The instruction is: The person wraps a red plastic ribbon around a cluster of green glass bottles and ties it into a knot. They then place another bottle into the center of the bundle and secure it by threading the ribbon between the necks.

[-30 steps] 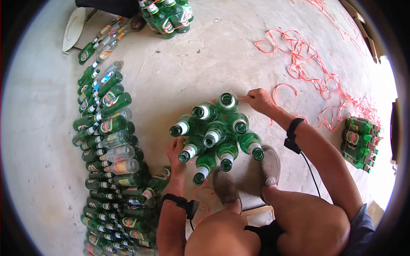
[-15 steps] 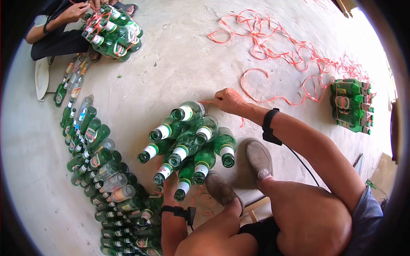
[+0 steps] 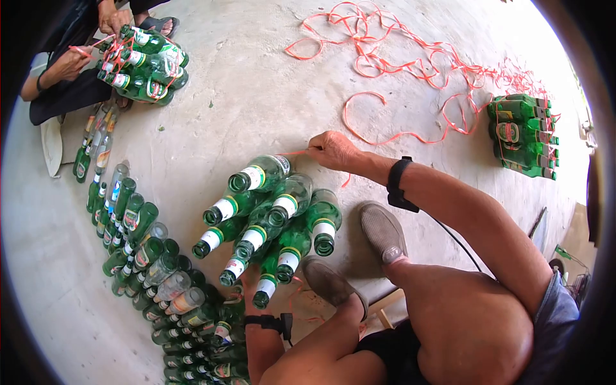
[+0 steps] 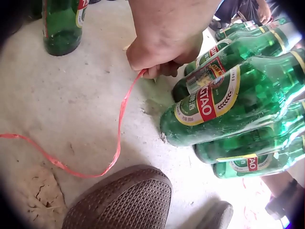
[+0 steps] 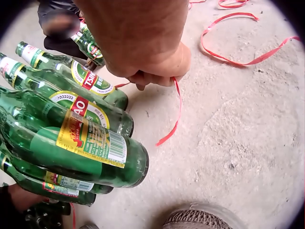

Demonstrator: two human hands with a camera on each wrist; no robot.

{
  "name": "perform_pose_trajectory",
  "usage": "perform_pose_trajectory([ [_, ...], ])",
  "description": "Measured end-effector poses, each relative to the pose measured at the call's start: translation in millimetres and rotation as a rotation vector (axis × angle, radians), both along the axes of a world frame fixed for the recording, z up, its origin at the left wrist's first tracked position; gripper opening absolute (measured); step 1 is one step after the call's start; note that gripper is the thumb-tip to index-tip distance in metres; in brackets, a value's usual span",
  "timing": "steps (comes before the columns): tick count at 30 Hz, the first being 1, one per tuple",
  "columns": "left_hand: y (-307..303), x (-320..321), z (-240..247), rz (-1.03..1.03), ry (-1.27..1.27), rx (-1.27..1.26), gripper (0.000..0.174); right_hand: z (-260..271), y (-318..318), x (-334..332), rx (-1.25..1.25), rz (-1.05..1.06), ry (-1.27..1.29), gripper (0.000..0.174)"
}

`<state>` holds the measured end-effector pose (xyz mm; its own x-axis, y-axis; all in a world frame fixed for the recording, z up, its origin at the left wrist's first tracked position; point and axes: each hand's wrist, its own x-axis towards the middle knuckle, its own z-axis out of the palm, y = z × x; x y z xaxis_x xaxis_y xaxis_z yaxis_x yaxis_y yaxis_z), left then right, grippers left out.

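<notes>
A cluster of several green beer bottles [image 3: 292, 240] stands on the floor before me, necks up, between my two hands. My right hand [image 3: 333, 151] is at the far side of the cluster, fingers curled round a red plastic ribbon [image 3: 294, 153] drawn taut toward the bottles. The ribbon's loose end [image 5: 171, 131] hangs below that fist in the right wrist view. My left hand [image 4: 167, 40] grips the ribbon [image 4: 122, 112] low beside the bottle bases in the left wrist view. In the head view the bottles mostly hide that hand.
Many bottles [image 3: 160, 276] lie stacked in a long row at left. Another person's hands [image 3: 70, 64] work ribbon round a second bottle bundle [image 3: 151, 70]. A tied bundle [image 3: 523, 135] lies at right, near tangled red ribbon [image 3: 385, 58]. My shoes [image 3: 383, 231] are close to the cluster.
The head view has swung, so the cluster and right hand appear further left and the other person has come into sight. Both hands stay by the bottles, the right keeping its ribbon.
</notes>
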<state>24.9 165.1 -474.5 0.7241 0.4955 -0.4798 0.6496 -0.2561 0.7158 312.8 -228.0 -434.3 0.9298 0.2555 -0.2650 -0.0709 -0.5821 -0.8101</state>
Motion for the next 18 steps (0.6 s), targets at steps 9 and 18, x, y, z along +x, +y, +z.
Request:
perform_pose_trajectory([
  [9,3.0,-27.7,-5.4,-0.02,0.06,0.037,0.01,-5.5,0.2,-2.8,-0.067,0.041,0.027,0.026],
  [18,-2.7,-60.8,-17.1,-0.076,0.083,0.07,0.012,-9.6,-11.4,-24.6,0.045,0.083,-0.007,0.025],
])
